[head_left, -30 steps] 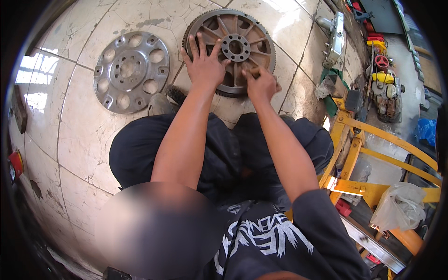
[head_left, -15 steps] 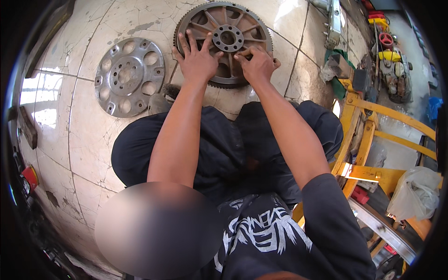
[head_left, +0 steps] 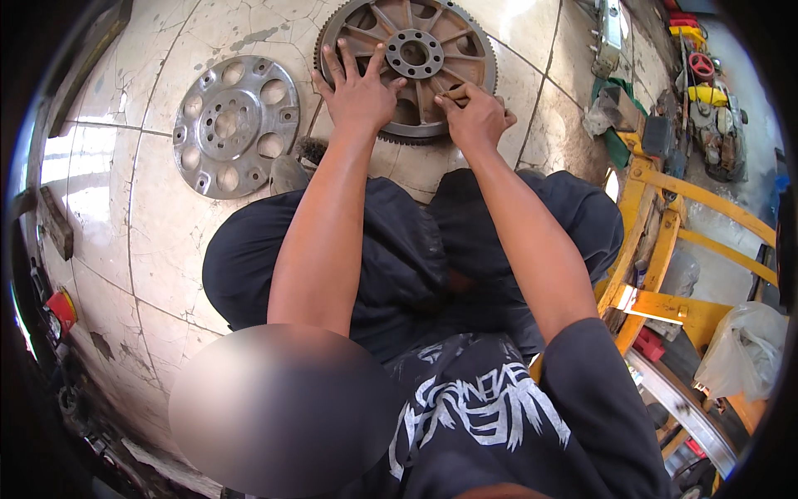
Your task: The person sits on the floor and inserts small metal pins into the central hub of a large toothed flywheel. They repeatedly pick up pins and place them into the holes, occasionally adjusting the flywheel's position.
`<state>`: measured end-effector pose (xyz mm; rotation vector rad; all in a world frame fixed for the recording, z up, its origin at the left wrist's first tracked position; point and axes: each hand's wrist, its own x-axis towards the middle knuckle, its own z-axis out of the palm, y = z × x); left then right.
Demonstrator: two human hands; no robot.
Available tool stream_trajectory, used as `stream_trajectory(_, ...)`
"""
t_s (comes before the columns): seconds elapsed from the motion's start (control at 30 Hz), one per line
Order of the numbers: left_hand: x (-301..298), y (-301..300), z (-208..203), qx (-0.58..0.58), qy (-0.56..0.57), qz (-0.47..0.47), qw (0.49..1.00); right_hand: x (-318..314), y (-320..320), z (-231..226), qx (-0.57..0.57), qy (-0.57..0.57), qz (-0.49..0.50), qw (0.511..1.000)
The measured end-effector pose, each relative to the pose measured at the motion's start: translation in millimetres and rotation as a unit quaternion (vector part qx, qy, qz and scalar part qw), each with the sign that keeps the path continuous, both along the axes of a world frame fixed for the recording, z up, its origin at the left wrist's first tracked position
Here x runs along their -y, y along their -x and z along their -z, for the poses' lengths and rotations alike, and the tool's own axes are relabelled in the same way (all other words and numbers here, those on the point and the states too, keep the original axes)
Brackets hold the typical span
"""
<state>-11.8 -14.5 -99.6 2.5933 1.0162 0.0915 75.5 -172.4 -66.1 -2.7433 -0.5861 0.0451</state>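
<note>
A round, rust-brown flywheel (head_left: 455, 65) with a toothed rim and a bolt-holed grey hub lies flat on the tiles. My left hand (head_left: 362, 98) rests on its near left part, fingers spread. On the near right part, my right hand (head_left: 478, 119) pinches a small brown piece (head_left: 455, 92), which looks like folded sandpaper; the fingers hide much of it. To the left lies a shiny grey metal disc (head_left: 252, 125) with large round holes, apart from the flywheel.
A dark brush-like thing (head_left: 312, 150) sits beside my left forearm. Yellow metal framing (head_left: 706, 200) stands close on the right, with a clear plastic bag (head_left: 746, 349) near it. Machine parts (head_left: 721, 137) lie far right. A wooden block (head_left: 55, 223) is at the left.
My right hand has shifted away from the hub toward the flywheel's near right rim, still pinching the brown piece. The left hand keeps its place. The whole view has moved slightly.
</note>
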Motion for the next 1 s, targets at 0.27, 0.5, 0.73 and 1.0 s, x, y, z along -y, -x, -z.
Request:
stream_trajectory(0.27,1,2,3,-0.021,-0.018,-0.003,1.000,5,0,7,-0.049,0.001,0.022,0.999)
stream_trajectory(0.5,4,-2,5,-0.011,-0.027,-0.004,1.000,-5,-6,8,-0.039,-0.028,0.002,0.999)
stream_trajectory(0.73,5,-4,-2,-0.021,0.004,0.000,1.000,-14,-7,-1,-0.047,-0.032,0.020,0.998)
stream_trajectory(1.0,5,-6,0,-0.025,-0.010,0.000,1.000,-11,-7,-4,-0.008,-0.003,-0.004,1.000)
